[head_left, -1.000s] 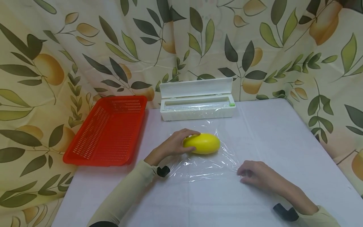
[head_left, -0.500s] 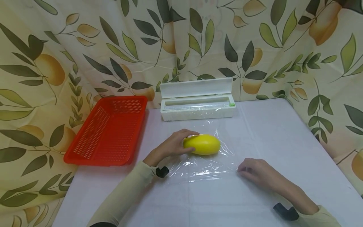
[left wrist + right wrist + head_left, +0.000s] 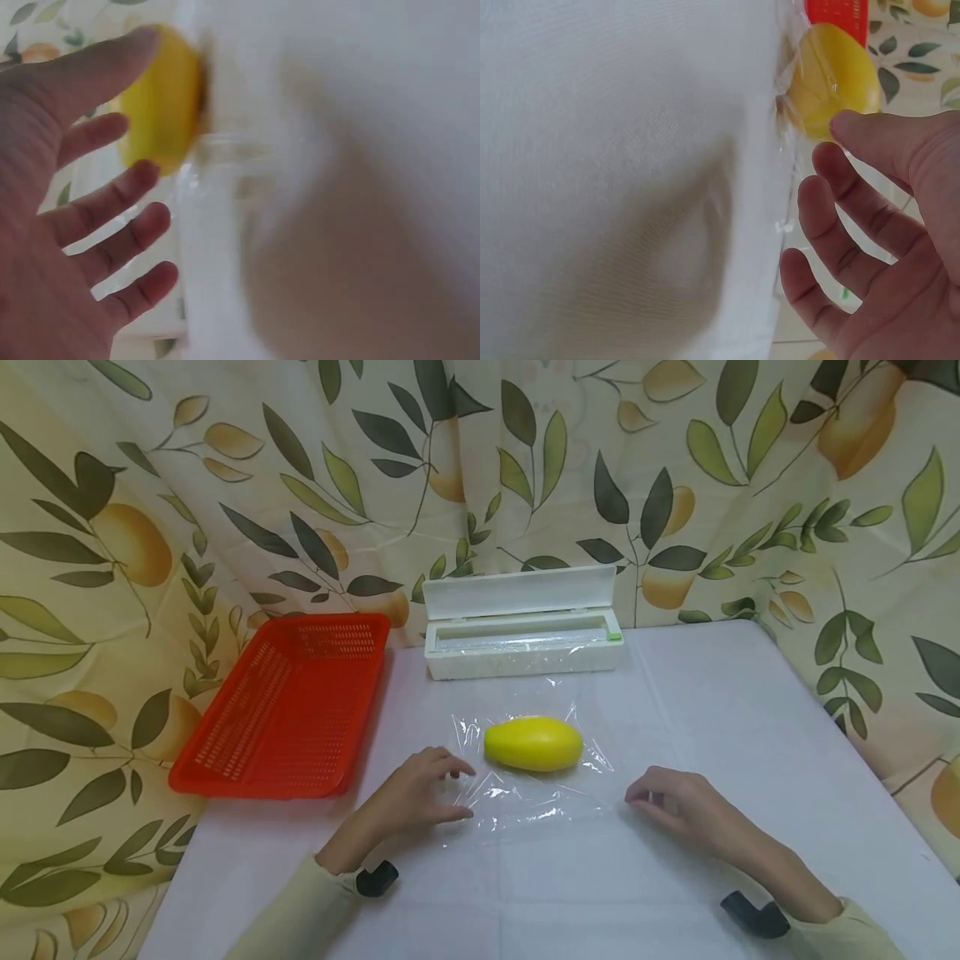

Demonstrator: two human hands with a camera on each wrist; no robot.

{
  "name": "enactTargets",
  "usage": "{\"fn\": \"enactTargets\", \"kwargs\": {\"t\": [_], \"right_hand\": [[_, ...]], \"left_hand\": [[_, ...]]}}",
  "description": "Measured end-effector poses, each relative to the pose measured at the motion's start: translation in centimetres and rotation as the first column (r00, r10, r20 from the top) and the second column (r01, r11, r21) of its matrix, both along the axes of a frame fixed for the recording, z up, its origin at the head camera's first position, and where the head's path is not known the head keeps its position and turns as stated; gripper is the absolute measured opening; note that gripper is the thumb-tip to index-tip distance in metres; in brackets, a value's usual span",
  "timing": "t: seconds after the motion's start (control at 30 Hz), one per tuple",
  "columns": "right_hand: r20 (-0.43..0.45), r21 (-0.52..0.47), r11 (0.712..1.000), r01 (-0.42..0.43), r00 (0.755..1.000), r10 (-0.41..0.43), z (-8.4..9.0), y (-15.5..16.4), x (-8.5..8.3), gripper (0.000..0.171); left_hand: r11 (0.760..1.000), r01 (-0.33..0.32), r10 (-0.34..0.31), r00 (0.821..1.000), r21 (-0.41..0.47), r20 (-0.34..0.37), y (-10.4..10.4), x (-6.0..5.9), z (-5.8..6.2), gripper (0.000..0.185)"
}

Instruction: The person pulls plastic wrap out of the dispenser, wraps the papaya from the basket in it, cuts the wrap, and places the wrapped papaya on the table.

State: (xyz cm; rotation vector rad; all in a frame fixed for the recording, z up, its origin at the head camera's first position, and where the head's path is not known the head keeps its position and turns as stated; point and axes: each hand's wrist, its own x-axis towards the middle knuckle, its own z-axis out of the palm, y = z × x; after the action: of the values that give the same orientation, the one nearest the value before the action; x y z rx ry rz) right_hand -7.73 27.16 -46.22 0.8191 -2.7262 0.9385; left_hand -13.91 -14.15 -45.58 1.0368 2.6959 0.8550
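on the table (image 3: pixel 720 710), a yellow fruit (image 3: pixel 534 744) lay seemingly centred to leave clear film (image 3: pixel 517 795) all round, the left hand (image 3: pixel 408 797) spread empty, the right hand (image 3: pixel 686 810) loosely bent, its hold impossible to tell.

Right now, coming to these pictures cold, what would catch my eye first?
Probably the bright yellow fruit, lying on a crinkled sheet of clear plastic wrap near the middle of the white table. Next, the red basket at the person's left, and the white box behind the fruit with its lid up. The left hand and right hand are nearer the camera, either side of the wrap.
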Motion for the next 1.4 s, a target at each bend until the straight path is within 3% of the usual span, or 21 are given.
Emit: {"fn": "enactTargets", "kwargs": {"t": [0.17,0.47,0.7,0.93,1.23,1.4], "right_hand": [[-0.03,-0.009,1.0,-0.003,1.0,0.003,-0.3,0.1,0.1,0.03],[-0.021,-0.02,1.0,0.014,1.0,-0.014,-0.7,-0.1,0.3,0.032],[0.0,0.018,0.998,0.058,0.998,-0.058,-0.8,-0.1,0.5,0.03],[-0.054,0.001,0.998,0.056,0.997,-0.056,-1.0,0.1,0.7,0.032],[-0.139,-0.041,0.996,0.079,0.987,-0.084,-0.8,-0.1,0.0,0.041],[-0.156,-0.044,0.994,0.102,0.982,-0.108,-0.3,-0.4,-0.8,0.038]], "left_hand": [[0.992,0.01,-0.013,1.0,-0.129,-0.02,-1.6,2.6,-1.4,0.043],[0.992,0.008,-0.018,0.997,-0.126,-0.077,-2.2,3.9,-2.3,0.024],[0.996,0.029,-0.043,0.987,-0.089,-0.154,-2.4,4.0,-2.6,0.01],[0.999,0.031,-0.033,0.972,-0.012,-0.234,-2.7,3.9,-2.7,0.009],[0.986,0.04,0.025,0.927,0.163,-0.374,-2.7,2.7,-1.7,0.015],[0.968,0.054,0.049,0.916,0.245,-0.399,-2.3,1.7,-0.7,0.019]]}}
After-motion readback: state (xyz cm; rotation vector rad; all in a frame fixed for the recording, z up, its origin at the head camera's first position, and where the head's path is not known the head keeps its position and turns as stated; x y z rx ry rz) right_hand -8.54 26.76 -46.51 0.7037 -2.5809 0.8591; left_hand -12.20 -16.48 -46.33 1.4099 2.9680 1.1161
